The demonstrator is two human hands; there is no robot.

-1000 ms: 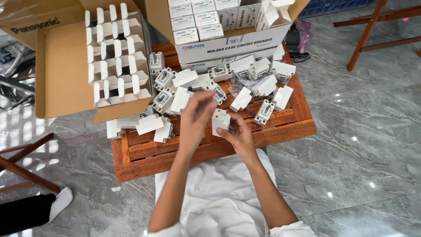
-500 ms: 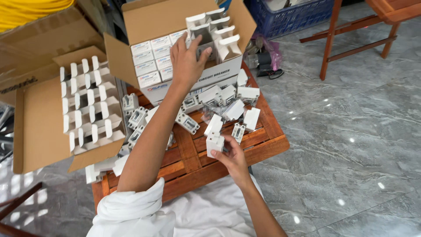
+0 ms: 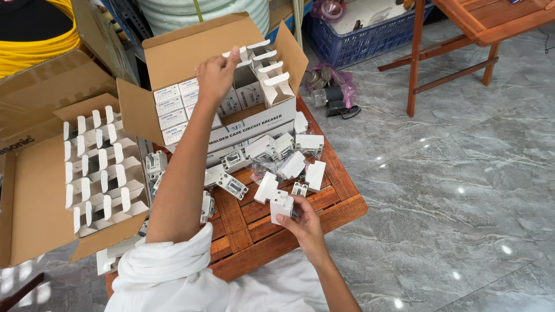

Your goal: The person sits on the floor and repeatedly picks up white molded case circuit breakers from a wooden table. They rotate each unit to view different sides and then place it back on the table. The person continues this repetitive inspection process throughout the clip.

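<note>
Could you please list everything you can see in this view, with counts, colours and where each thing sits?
Low table: one, reddish-brown wooden slats, centre.
Upper carton: one, brown cardboard, flaps open, at the table's far edge, holding small white boxes, some with open flaps.
Left carton: one, brown, open, left of the table, filled with open white boxes.
Loose white parts: many, too jumbled to count, white and grey, spread on the table.
Crate: one, blue plastic, top centre.
Wooden frame: one, reddish-brown, top right.
Floor: grey marble-look tiles.
Left hand: reaching into the upper carton, touching an open box flap.
Right hand: holding a small white box over the table.
</note>
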